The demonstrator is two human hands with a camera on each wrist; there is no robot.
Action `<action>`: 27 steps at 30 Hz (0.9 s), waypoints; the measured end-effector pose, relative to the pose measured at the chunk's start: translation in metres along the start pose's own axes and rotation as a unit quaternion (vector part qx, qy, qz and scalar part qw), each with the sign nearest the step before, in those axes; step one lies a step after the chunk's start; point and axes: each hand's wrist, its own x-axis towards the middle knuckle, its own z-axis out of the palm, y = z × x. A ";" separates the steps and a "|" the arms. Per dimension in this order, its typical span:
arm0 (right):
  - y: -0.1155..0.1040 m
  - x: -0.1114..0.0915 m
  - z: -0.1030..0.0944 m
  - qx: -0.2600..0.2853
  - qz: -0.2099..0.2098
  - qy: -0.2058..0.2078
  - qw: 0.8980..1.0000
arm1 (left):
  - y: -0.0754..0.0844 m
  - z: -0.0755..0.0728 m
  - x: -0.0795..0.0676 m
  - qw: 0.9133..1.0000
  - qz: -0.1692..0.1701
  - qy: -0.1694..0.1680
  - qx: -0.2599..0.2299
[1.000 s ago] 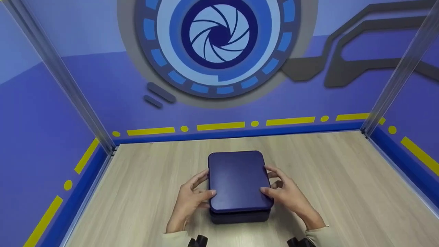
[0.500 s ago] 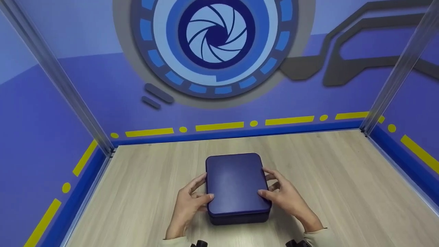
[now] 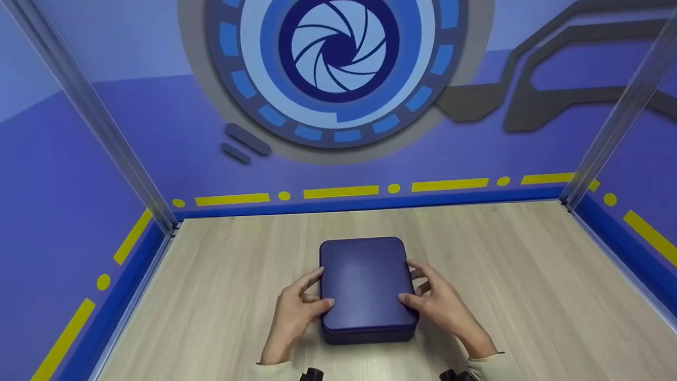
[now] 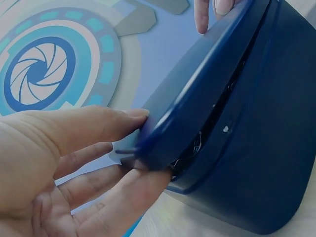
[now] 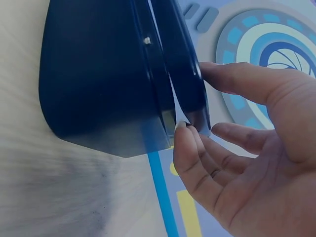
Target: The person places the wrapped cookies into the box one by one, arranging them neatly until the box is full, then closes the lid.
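Observation:
A dark blue rectangular box (image 3: 368,337) stands on the table with its lid (image 3: 365,283) resting on or just above it. My left hand (image 3: 294,312) pinches the lid's left side, thumb on top and fingers under the rim. On the opposite side my right hand (image 3: 443,301) grips the lid the same way. A narrow slit between the lid (image 4: 173,118) and the box (image 4: 261,133) shows in the left wrist view, with thin shiny strands inside. The right wrist view also shows a gap between the lid (image 5: 185,74) and the box (image 5: 98,74), near the fingertips.
The light wood table (image 3: 529,275) extends on both sides of the box. A blue printed wall (image 3: 423,159) closes off the back, and side panels with metal posts (image 3: 127,153) flank it.
The lid has come down closer to the box, and the dark gap at the front has narrowed. Both hands have kept their hold and moved with it.

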 end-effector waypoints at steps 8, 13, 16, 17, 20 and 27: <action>0.000 -0.001 0.005 -0.017 -0.019 0.002 1.000 | -0.002 0.001 0.000 0.998 0.004 0.022 0.057; 0.001 -0.001 0.007 -0.053 -0.036 0.007 0.998 | -0.007 0.003 0.002 0.997 0.007 0.020 0.068; 0.001 -0.001 0.008 -0.066 -0.039 0.005 0.997 | -0.009 0.005 0.002 0.997 0.008 0.021 0.079; 0.001 -0.002 0.008 -0.068 -0.039 0.004 0.997 | -0.010 0.005 0.002 0.996 0.010 0.021 0.083; 0.000 -0.002 0.008 -0.064 -0.036 0.003 0.997 | -0.011 0.005 0.003 0.995 0.017 0.023 0.101; -0.003 -0.004 0.007 -0.065 -0.030 0.003 0.997 | -0.014 0.005 0.005 0.987 0.048 0.018 0.153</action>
